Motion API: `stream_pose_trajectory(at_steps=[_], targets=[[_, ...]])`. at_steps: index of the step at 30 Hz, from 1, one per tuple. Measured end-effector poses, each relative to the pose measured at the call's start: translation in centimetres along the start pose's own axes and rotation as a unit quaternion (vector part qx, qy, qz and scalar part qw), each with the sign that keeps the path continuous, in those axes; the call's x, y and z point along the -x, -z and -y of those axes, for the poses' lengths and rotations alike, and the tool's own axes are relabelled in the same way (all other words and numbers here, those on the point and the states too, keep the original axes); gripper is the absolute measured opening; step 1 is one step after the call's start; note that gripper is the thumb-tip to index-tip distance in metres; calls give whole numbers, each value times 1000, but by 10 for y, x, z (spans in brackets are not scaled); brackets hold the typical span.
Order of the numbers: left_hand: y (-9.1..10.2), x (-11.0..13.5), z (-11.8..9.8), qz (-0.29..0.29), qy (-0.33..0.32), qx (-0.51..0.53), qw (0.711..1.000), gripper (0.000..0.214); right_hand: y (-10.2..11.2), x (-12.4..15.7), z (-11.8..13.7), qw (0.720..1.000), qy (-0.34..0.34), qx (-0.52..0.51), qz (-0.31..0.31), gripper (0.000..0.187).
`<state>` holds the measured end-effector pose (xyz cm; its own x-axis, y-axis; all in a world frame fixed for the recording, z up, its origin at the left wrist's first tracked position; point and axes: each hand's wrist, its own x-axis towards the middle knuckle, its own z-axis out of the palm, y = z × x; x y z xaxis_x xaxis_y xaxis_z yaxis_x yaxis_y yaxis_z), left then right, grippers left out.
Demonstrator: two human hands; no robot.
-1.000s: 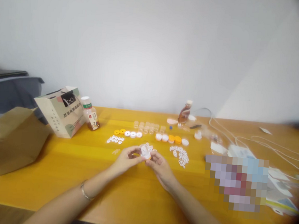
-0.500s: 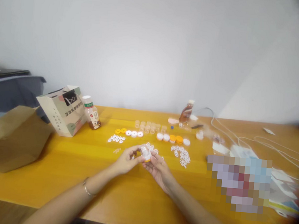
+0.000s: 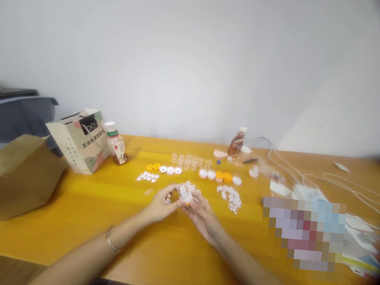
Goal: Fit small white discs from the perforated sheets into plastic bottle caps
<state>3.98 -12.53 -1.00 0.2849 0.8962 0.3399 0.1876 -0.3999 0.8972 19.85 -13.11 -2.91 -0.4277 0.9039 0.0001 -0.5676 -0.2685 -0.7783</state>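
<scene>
Between both hands, above the middle of the table, is a small clear plastic jar [image 3: 184, 193] with a yellow-orange edge at its lower end. My left hand [image 3: 164, 203] pinches its left side with thumb and fingers. My right hand [image 3: 203, 213] grips it from the lower right. White spoked discs [image 3: 192, 188] lie just behind the hands, partly covered by them. Farther back stand several clear cups [image 3: 188, 162]. Yellow and white ring caps [image 3: 170, 170] line up on the left, and white and orange caps [image 3: 219, 176] on the right.
Small white round pieces [image 3: 148, 176] lie left, and more spoked discs [image 3: 230, 197] right. A paper gift bag [image 3: 83, 144], a labelled bottle [image 3: 116, 145] and a brown bag [image 3: 13, 180] stand left. A brown bottle [image 3: 236, 143] is at the back; white cables [image 3: 288, 164] run right.
The clear jar is tilted slightly differently between the fingers, its clear side showing more plainly. Both hands keep almost the same place; nothing else has visibly moved.
</scene>
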Motion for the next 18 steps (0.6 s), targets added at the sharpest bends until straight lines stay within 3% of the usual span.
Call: stream_pose_trajectory(at_steps=[5,10,15,18], targets=[[-1,2,-4,-20,-26,-116,993,25,-3,1,3,996,19,82,1,31],[-7,7,5,-3,-46,-217,975,27,-2,-4,-1,987,29,158,-16,33],[-12,11,11,-11,-58,-217,974,46,6,-10,6,976,59,180,-103,34],[-12,16,4,16,-72,-222,972,41,25,-17,26,951,105,229,-180,35]])
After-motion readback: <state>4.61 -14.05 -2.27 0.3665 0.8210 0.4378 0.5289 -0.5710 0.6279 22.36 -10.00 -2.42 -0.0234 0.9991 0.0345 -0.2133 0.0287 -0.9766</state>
